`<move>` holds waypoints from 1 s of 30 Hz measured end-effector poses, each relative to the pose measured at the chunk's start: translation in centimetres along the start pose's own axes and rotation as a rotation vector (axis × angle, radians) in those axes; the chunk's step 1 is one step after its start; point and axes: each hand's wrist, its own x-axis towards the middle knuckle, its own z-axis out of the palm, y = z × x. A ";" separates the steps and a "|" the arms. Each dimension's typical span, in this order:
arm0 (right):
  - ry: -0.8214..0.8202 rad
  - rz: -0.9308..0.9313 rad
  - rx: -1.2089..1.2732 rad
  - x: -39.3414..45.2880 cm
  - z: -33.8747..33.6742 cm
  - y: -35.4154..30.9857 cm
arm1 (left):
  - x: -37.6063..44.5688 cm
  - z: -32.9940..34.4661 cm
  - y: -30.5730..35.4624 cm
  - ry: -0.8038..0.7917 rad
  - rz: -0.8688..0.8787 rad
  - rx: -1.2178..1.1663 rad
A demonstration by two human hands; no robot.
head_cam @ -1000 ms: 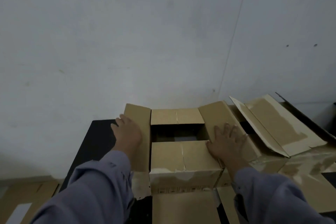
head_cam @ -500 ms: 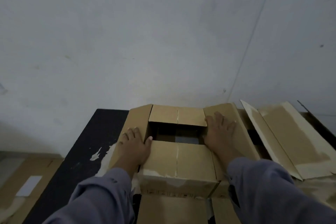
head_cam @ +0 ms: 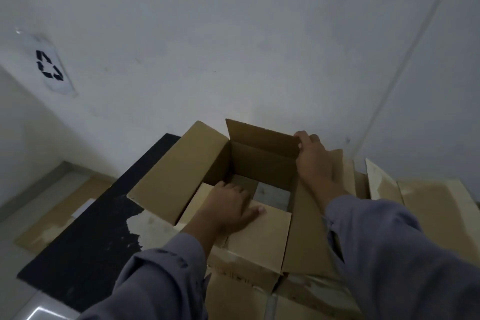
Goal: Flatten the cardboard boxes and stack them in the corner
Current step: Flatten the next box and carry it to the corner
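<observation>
While two hands work one open box (head_cam: 179, 174) | left hand (head_cam: 228, 208) flat on near flap (head_cam: 259, 236) | right hand (head_cam: 313, 156) now gripping raised far flap (head_cam: 262, 143) at 1 o'clock

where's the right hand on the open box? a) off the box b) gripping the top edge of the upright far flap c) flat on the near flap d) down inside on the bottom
b: the right hand curls over the top corner of the upright far flap of the open box, while the left hand presses the near flap.

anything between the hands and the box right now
Nothing visible. The left hand lies flat on the near flap of the box; the right hand holds the raised far flap at its corner.
</observation>
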 end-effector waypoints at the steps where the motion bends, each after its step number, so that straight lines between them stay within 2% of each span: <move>1: -0.005 0.020 0.014 0.4 -0.2 0.2 | -0.1 -0.2 -0.1 0.018 -0.010 -0.002; 7: -0.088 0.055 0.052 1.9 -0.9 0.6 | -1.2 -3.3 -2.8 0.176 -0.036 0.082; 12: -0.096 0.107 0.038 1.5 -1.6 1.0 | -3.4 -4.1 -7.1 0.324 -0.151 0.131; 20: -0.170 0.183 -0.006 1.7 -3.2 2.5 | -5.0 -3.3 -13.9 0.401 -0.318 0.146; 26: -0.014 0.234 -0.014 -0.3 -2.9 2.5 | -3.4 -2.0 -16.4 0.420 -0.481 0.171; 30: 0.154 0.436 0.121 -1.5 -2.1 1.3 | -2.7 -1.3 -17.2 0.261 -0.519 -0.053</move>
